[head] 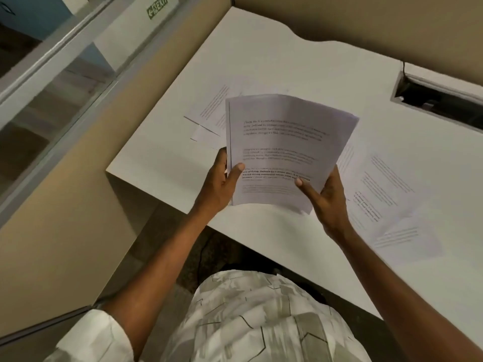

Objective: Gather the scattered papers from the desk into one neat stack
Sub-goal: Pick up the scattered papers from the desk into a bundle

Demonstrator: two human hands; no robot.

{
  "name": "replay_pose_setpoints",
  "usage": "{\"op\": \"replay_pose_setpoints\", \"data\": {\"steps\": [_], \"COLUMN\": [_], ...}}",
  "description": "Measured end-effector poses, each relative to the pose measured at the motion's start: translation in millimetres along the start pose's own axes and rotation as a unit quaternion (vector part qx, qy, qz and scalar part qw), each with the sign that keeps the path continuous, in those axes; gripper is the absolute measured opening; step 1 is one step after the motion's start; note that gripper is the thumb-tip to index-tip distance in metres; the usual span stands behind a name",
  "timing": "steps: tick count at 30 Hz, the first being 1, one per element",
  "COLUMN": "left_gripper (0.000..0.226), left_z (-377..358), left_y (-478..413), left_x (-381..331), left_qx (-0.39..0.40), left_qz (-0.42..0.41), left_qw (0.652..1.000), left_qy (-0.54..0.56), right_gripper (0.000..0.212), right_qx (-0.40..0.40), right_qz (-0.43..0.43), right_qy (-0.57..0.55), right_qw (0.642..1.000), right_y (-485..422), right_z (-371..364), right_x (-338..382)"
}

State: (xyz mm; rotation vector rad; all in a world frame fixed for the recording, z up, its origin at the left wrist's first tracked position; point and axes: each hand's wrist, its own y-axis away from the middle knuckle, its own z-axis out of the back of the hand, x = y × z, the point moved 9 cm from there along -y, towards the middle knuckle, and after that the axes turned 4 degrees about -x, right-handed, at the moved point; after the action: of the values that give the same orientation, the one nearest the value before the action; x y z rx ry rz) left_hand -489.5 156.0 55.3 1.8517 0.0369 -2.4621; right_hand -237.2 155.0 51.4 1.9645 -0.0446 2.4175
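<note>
A bundle of printed white sheets [282, 142] is held up above the white desk [287, 64]. My left hand [222, 178] grips its lower left edge, thumb on the front page. My right hand [326, 197] grips its lower right corner, thumb on top. Loose printed papers [386, 189] lie flat on the desk to the right, overlapping each other. More loose sheets [209, 116] lie on the desk to the left, partly hidden behind the held bundle.
A beige partition [78, 205] runs along the desk's left side, with a glass panel [52, 95] above it. A rectangular cable opening [439, 97] sits at the desk's far right. The desk's front edge curves just before my torso.
</note>
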Motion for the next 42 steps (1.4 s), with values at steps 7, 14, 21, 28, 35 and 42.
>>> {"op": "replay_pose_setpoints", "data": {"steps": [7, 14, 21, 28, 35, 42], "left_gripper": [0.038, 0.030, 0.029, 0.030, 0.034, 0.033], "left_z": [-12, -31, -31, -46, -44, -63], "left_y": [53, 85, 102, 115, 133, 138], "left_x": [-25, 1, -1, 38, 24, 32], "left_qx": [-0.076, -0.053, -0.143, -0.094, -0.103, -0.052], "left_qz": [-0.062, -0.017, -0.056, 0.000, -0.045, -0.034], "left_qw": [0.995, 0.998, 0.988, 0.993, 0.992, 0.993], "left_qy": [-0.016, -0.009, -0.018, -0.072, -0.061, -0.099], "right_gripper": [0.046, 0.039, 0.045, 0.041, 0.040, 0.042], "right_qx": [0.005, 0.038, 0.017, 0.052, 0.024, 0.038], "right_qz": [0.034, 0.067, 0.049, 0.007, 0.006, -0.013], "right_qy": [0.005, 0.088, 0.072, 0.128, 0.121, 0.156], "right_qw": [0.999, 0.993, 0.996, 0.990, 0.992, 0.987], "right_y": [47, 80, 95, 111, 127, 134], "right_z": [9, 14, 31, 32, 48, 50], "right_x": [14, 6, 3, -21, -31, -43]}}
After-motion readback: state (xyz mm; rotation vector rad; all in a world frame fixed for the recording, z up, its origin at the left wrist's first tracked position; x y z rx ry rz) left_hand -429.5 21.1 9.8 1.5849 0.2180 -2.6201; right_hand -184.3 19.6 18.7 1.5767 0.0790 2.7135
